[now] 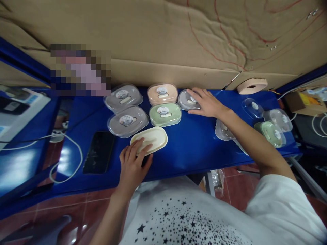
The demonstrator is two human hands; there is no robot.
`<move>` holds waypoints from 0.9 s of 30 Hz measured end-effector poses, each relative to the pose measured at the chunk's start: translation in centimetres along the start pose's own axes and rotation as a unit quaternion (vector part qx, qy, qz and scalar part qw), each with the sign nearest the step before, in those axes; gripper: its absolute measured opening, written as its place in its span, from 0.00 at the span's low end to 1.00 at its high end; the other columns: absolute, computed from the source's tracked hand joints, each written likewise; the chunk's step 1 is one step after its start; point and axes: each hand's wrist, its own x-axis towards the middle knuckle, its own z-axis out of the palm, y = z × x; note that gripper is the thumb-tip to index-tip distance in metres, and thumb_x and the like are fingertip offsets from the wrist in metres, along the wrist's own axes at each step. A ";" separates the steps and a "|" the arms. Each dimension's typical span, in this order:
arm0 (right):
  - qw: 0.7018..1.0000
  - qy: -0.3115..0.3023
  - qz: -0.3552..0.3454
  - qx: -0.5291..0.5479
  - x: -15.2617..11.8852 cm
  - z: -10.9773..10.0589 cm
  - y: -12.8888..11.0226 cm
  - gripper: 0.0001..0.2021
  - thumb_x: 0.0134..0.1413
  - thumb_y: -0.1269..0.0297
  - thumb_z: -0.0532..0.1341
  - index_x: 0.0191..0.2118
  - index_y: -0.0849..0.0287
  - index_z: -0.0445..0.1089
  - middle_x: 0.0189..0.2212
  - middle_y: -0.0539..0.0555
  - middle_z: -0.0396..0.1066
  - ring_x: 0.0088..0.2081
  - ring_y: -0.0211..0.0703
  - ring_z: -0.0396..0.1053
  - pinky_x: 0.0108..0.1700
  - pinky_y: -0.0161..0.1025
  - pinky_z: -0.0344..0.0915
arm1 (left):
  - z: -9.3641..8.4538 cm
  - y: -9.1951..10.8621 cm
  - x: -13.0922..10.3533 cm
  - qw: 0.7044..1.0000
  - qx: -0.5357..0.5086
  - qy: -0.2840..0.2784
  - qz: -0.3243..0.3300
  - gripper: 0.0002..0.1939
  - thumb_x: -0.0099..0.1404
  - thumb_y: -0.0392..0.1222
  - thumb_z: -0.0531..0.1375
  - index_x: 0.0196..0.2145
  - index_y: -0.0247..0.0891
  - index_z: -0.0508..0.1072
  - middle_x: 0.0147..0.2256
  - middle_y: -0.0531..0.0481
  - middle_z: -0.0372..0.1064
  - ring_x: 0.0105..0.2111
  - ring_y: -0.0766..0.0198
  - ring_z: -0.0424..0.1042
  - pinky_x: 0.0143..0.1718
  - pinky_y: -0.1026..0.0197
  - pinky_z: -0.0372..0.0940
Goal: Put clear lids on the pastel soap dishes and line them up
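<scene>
My left hand [135, 157] rests with fingers spread on a cream oval tray [158, 139] near the table's front edge. My right hand [206, 103] reaches to the back row, its thumb and fingers around the right end of a grey oval box [184, 100] with a clear lid and a round label. Beside that box stand a peach lidded box [155, 96] and a green one [170, 118]. Two grey lidded boxes, one behind [133, 93] and one in front [116, 127], sit further left.
A dark phone [99, 153] and a white cable [81, 156] lie at left. Under my right forearm is a partly hidden grey piece [221, 132]. Clear lids [247, 105], a green box [267, 132] and a peach piece [245, 87] are at right. Cardboard [153, 37] backs the blue table [184, 149].
</scene>
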 end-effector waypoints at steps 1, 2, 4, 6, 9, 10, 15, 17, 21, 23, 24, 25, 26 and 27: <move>1.000 0.000 0.003 0.003 0.1 0.1 0.0 0.54 0.63 0.24 0.56 0.81 0.58 0.48 0.76 0.72 0.53 0.71 0.79 0.58 0.70 0.74 0.56 | 0.0 0.0 0.0 1.000 -0.002 -0.001 -0.003 0.21 0.75 0.38 0.63 0.63 0.48 0.70 0.67 0.38 0.69 0.67 0.43 0.69 0.66 0.37 0.60; 1.000 0.001 0.007 0.007 0.2 0.2 0.1 0.55 0.62 0.24 0.56 0.81 0.59 0.48 0.76 0.72 0.53 0.71 0.79 0.57 0.70 0.74 0.56 | 0.0 -0.1 0.0 1.000 -0.003 -0.001 -0.004 0.22 0.74 0.38 0.63 0.63 0.49 0.70 0.67 0.38 0.69 0.67 0.43 0.69 0.66 0.37 0.60; 1.000 0.005 0.009 0.015 0.3 0.5 0.4 0.56 0.62 0.23 0.55 0.81 0.59 0.48 0.75 0.72 0.53 0.71 0.78 0.57 0.70 0.73 0.56 | 0.0 -0.1 -0.1 1.000 -0.005 -0.002 -0.006 0.22 0.74 0.39 0.63 0.64 0.49 0.71 0.68 0.38 0.69 0.67 0.43 0.69 0.67 0.36 0.59; 1.000 0.012 0.006 0.020 0.3 0.8 0.8 0.55 0.62 0.22 0.54 0.81 0.58 0.47 0.75 0.71 0.53 0.72 0.77 0.57 0.71 0.72 0.56 | 0.0 -0.1 -0.1 1.000 -0.006 -0.003 -0.004 0.22 0.74 0.38 0.63 0.63 0.49 0.71 0.67 0.38 0.69 0.67 0.42 0.69 0.66 0.36 0.59; 0.999 0.019 0.000 0.027 0.0 1.1 1.3 0.56 0.62 0.22 0.53 0.81 0.59 0.47 0.75 0.72 0.53 0.73 0.75 0.56 0.72 0.71 0.55 | -0.1 0.0 0.0 1.000 -0.002 -0.003 -0.002 0.20 0.75 0.38 0.63 0.62 0.48 0.71 0.67 0.37 0.69 0.66 0.42 0.70 0.66 0.36 0.60; 0.999 0.019 -0.001 0.031 -0.1 1.1 1.4 0.56 0.62 0.22 0.53 0.81 0.59 0.46 0.75 0.73 0.53 0.73 0.75 0.56 0.72 0.72 0.55 | -0.1 0.0 0.1 1.000 -0.001 -0.002 -0.001 0.20 0.75 0.38 0.63 0.62 0.47 0.71 0.67 0.37 0.70 0.66 0.42 0.70 0.65 0.37 0.60; 1.000 0.008 0.012 0.022 0.1 1.1 1.0 0.55 0.63 0.23 0.53 0.81 0.61 0.48 0.77 0.74 0.51 0.74 0.77 0.55 0.72 0.73 0.54 | -0.1 0.1 0.2 1.000 0.001 -0.002 0.002 0.19 0.75 0.38 0.63 0.62 0.46 0.71 0.66 0.36 0.70 0.66 0.42 0.70 0.65 0.37 0.60; 1.000 -0.001 0.022 0.016 0.3 0.8 0.8 0.56 0.62 0.22 0.54 0.81 0.59 0.46 0.78 0.73 0.49 0.75 0.78 0.53 0.72 0.74 0.54 | 0.0 0.1 0.1 1.000 0.000 -0.002 0.002 0.20 0.75 0.38 0.63 0.62 0.46 0.71 0.67 0.35 0.69 0.67 0.41 0.70 0.65 0.37 0.60; 0.997 0.035 0.048 0.049 -1.2 -0.8 2.1 0.55 0.64 0.23 0.53 0.82 0.55 0.40 0.80 0.67 0.46 0.78 0.72 0.49 0.74 0.73 0.52 | 0.0 -0.1 0.0 1.000 0.001 0.004 0.005 0.21 0.75 0.38 0.63 0.63 0.47 0.70 0.68 0.36 0.69 0.67 0.41 0.70 0.66 0.36 0.60; 0.988 0.079 0.126 0.041 -4.0 -2.3 3.9 0.44 0.72 0.29 0.46 0.80 0.54 0.51 0.76 0.64 0.59 0.74 0.63 0.60 0.72 0.65 0.59 | 0.0 -0.1 -0.1 1.000 0.001 0.007 0.008 0.21 0.75 0.38 0.64 0.63 0.47 0.70 0.68 0.36 0.69 0.66 0.41 0.70 0.66 0.36 0.61; 0.979 0.095 0.180 0.025 -5.9 -3.1 4.9 0.40 0.75 0.33 0.43 0.77 0.55 0.59 0.71 0.65 0.66 0.70 0.61 0.67 0.70 0.61 0.63 | 0.0 -0.2 -0.1 1.000 0.002 0.008 0.011 0.21 0.75 0.38 0.64 0.63 0.47 0.71 0.67 0.36 0.69 0.66 0.41 0.70 0.65 0.36 0.61; 0.965 0.102 0.243 -0.005 -8.1 -3.7 6.1 0.38 0.76 0.35 0.43 0.72 0.57 0.66 0.66 0.67 0.72 0.66 0.59 0.71 0.67 0.58 0.66 | 0.0 -0.2 0.0 1.000 0.003 0.011 0.015 0.21 0.75 0.38 0.64 0.62 0.46 0.71 0.67 0.36 0.69 0.66 0.41 0.71 0.65 0.37 0.61; 0.950 0.097 0.296 -0.036 -10.4 -4.3 7.2 0.37 0.77 0.37 0.44 0.69 0.61 0.70 0.62 0.71 0.75 0.63 0.62 0.73 0.64 0.59 0.67 | 0.0 -0.2 0.0 1.000 0.006 0.014 0.020 0.20 0.75 0.38 0.64 0.62 0.46 0.71 0.67 0.36 0.70 0.65 0.41 0.71 0.65 0.37 0.62; 0.934 0.081 0.341 -0.066 -12.6 -4.7 8.3 0.37 0.76 0.38 0.48 0.68 0.66 0.71 0.61 0.77 0.74 0.63 0.67 0.72 0.63 0.62 0.66 | 0.0 -0.2 0.0 1.000 0.009 0.015 0.024 0.19 0.75 0.38 0.64 0.61 0.45 0.72 0.66 0.36 0.70 0.65 0.41 0.71 0.65 0.38 0.62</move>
